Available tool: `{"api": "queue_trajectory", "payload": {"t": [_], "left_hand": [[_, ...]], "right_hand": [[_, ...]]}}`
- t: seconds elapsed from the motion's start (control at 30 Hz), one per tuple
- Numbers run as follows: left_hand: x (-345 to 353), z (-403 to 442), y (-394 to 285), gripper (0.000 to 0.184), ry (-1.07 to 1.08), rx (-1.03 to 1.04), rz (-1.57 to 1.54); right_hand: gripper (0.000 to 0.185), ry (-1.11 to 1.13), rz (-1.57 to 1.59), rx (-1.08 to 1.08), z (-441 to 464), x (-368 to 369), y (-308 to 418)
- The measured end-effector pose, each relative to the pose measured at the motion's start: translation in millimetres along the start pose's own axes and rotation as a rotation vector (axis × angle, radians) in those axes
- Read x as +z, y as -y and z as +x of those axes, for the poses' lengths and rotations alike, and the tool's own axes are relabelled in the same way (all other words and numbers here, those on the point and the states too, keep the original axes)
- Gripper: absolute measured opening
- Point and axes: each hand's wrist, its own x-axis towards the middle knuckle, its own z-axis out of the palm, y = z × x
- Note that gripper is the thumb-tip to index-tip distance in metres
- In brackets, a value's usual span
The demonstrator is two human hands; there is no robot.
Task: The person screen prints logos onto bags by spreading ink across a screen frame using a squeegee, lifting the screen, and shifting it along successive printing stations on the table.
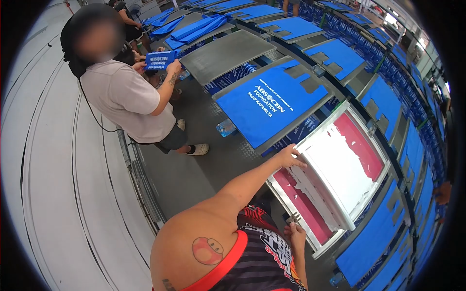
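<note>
A screen-printing frame (383,170) with pink mesh lies tilted in front of me, white ink spread over much of its mesh. Across it rests a long, pale squeegee (326,193). My left hand (288,158) reaches out on a bent arm, its fingers closed over the squeegee's far end. Nearer my body, my right hand (294,232) is closed at a small metal fitting (293,219) on the frame's near edge. Just beyond the frame, a blue bag (272,99) with white printed lettering lies flat on a grey board (320,104).
At left a person (124,92) stands in the aisle, holding a blue printed piece (160,60) in both hands. Rows of boards with blue bags (335,58) run right and back. A bare grey board (228,54) lies beyond the printed bag. A plastic bottle (226,128) is beside the rack.
</note>
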Motion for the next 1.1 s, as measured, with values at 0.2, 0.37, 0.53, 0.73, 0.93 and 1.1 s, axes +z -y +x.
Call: {"api": "queue_trajectory", "payload": {"t": [0.2,0.37,0.53,0.73,0.93,1.1], "left_hand": [[0,-3,-3,0.122,0.031,-0.015,-0.093],[-10,-7,-13,0.057,-0.040,0.184,0.168],[-30,-30,-84,0.059,0.181,0.354,0.299],[-16,-40,-141,0.032,0.476,0.745,1.237],[7,61,-190,0.025,0.443,0.675,1.167],[51,141,-145,0.024,0.121,1.103,1.089]], "right_hand": [[0.040,-0.010,-0.104,0.015,2,-5,-4],[0.031,-0.098,-0.501,-0.490,-31,-56,45],[0.064,-0.825,-1.022,-0.832,-58,-116,122],[0.033,-0.540,-1.190,-0.481,-14,-151,91],[0.018,-0.549,-1.168,-0.333,26,-192,178],[0.017,-0.899,-1.173,-0.736,137,-228,170]]}}
